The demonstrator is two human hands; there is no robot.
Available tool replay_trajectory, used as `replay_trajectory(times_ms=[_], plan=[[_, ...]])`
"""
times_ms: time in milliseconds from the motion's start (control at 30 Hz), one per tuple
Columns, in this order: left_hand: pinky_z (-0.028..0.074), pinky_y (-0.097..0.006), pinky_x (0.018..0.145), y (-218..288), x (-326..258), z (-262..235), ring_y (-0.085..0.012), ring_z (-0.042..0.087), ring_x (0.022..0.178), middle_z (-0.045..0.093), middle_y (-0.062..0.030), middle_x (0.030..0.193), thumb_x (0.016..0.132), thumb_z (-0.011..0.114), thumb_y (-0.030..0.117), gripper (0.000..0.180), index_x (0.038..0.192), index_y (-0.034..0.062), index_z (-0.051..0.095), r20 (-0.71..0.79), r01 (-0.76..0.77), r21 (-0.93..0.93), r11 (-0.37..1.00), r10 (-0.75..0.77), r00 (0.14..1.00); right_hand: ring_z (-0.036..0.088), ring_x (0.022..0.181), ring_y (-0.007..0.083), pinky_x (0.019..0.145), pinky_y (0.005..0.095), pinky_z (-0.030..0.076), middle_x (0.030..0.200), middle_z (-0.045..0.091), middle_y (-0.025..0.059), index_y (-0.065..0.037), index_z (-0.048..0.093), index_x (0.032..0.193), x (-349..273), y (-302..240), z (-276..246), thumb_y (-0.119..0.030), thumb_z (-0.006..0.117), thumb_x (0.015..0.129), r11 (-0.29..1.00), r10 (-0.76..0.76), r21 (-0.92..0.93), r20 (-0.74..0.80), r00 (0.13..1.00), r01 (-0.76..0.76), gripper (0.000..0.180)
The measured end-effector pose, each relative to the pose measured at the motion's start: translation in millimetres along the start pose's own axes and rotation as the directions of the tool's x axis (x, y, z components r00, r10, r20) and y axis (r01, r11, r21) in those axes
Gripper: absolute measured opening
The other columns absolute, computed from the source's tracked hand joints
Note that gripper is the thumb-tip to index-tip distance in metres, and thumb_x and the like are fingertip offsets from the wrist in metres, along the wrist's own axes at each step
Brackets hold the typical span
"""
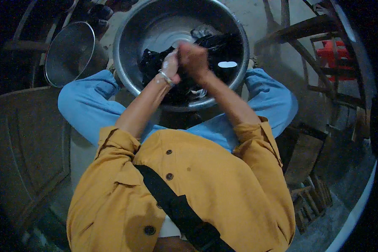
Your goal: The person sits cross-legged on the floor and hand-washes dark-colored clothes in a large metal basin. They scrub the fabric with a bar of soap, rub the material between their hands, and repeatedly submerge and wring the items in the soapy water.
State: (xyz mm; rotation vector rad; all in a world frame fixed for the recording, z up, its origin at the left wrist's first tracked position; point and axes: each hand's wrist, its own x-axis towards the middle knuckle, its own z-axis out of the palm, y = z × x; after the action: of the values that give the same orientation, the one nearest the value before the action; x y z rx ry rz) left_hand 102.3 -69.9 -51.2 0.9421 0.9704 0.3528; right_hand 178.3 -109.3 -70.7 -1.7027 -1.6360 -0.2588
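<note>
Between my knees stands a wide metal basin point(128, 71) with dark wet cloth point(216, 46) heaped in it. My left hand point(171, 65), whitened by foam and with a bracelet at the wrist, is closed on a bunched part of the cloth. Pressed close against it is my right hand point(193, 59), a fist smeared by motion. The fingers hide most of the gripped cloth. To the right of my hands, a white oval piece point(227, 64) lies on the cloth; whether it is soap or a patch I cannot tell. A pale scrap point(198, 93) shows near the basin's near rim.
A metal bucket point(69, 54) leans at the left, beside a wooden panel point(33, 147). On the right are a wooden frame point(319, 27) and a red plastic object point(336, 59). Slatted wooden pieces point(311, 201) sit behind my right side.
</note>
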Motion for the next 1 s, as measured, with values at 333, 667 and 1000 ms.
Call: replay_trajectory(times_ms=[333, 667, 1000], plan=[[0.039, -0.028, 0.078, 11.2, 11.4, -12.9, -0.0159, 0.050, 0.087, 0.053, -0.0053, 0.089, 0.083, 0.040, 0.030, 0.031, 0.094, 0.0050, 0.053, 0.122, -0.022, 0.243, 0.970, -0.008, 0.992, 0.056, 0.083, 0.0236, 0.075, 0.0342, 0.042, 0.089, 0.058, 0.0132, -0.007, 0.059, 0.091, 43.7, 16.4, -60.1, -0.035, 0.058, 0.075, 0.741, 0.395, 0.358, 0.450, 0.801, -0.567, 0.033], [0.036, -0.028, 0.071, 54.0, -41.3, 4.5, -0.0139, 0.044, 0.076, 0.046, -0.0050, 0.086, 0.079, 0.051, 0.028, 0.027, 0.094, 0.0065, 0.047, 0.229, -0.047, 0.362, 0.931, -0.040, 0.973, 0.059, 0.069, 0.0170, 0.064, 0.0287, 0.046, 0.075, 0.061, 0.0098, -0.005, 0.061, 0.090, 56.0, 45.8, -78.7, -0.011, 0.054, 0.075, 0.717, 0.517, 0.512, 0.067, 0.854, -0.474, 0.017], [0.041, -0.026, 0.076, -7.7, -9.8, 0.1, -0.0136, 0.051, 0.090, 0.056, -0.0055, 0.093, 0.081, 0.048, 0.035, 0.032, 0.097, 0.0075, 0.054, 0.158, 0.010, -0.348, 0.937, 0.049, 0.986, 0.053, 0.053, 0.0243, 0.045, 0.0340, 0.041, 0.063, 0.054, 0.0112, -0.005, 0.055, 0.075, 16.6, -2.7, -35.2, -0.021, 0.052, 0.074, 0.995, -0.028, 0.094, 0.064, 0.998, 0.022, 0.016]])
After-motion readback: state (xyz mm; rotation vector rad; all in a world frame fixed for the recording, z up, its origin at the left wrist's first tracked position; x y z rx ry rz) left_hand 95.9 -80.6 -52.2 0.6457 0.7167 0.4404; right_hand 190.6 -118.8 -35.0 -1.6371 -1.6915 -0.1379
